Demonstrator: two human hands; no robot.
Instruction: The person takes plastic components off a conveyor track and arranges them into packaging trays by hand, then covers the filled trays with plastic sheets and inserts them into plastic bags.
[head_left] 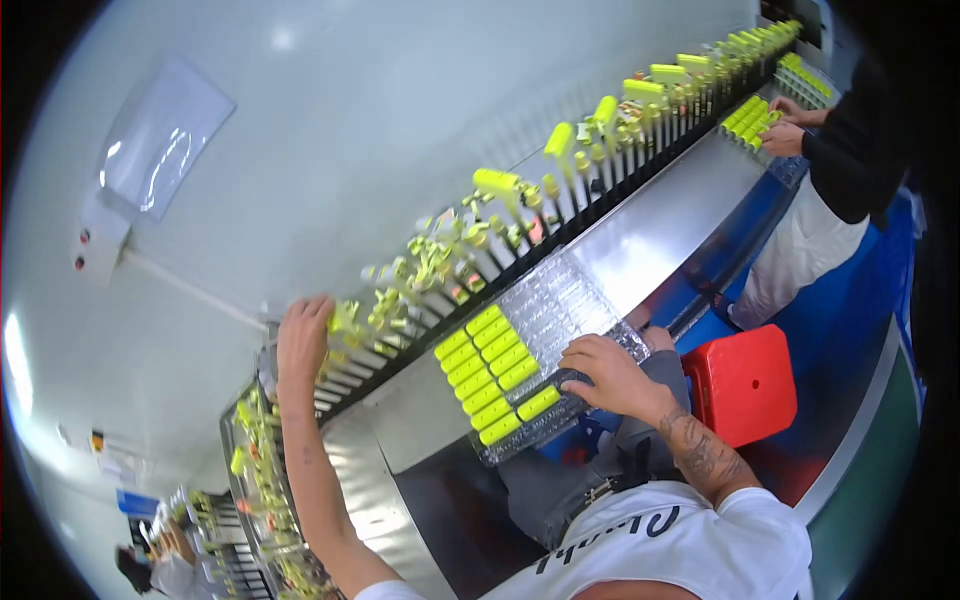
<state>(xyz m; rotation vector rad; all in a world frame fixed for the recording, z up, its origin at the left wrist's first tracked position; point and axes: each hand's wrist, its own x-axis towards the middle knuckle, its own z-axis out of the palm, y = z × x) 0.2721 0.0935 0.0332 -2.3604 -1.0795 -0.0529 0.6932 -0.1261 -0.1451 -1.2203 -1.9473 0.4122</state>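
My left hand [303, 340] reaches up to the moving rack of black pegs [560, 225] and closes its fingers around a yellow-green piece [345, 318] on a peg. My right hand [610, 372] rests on the near edge of a clear plastic blister tray [570, 300] lying on the steel ledge [660, 235]. Several yellow-green pieces [490, 370] fill the left pockets of the tray in two rows; its right pockets hold none.
A red plastic stool [745, 380] stands to my right on the blue floor. Another person [850, 150] at the far right handles a tray of yellow pieces [752, 120]. A third person [165, 560] works at the lower left. A pale wall runs behind the rack.
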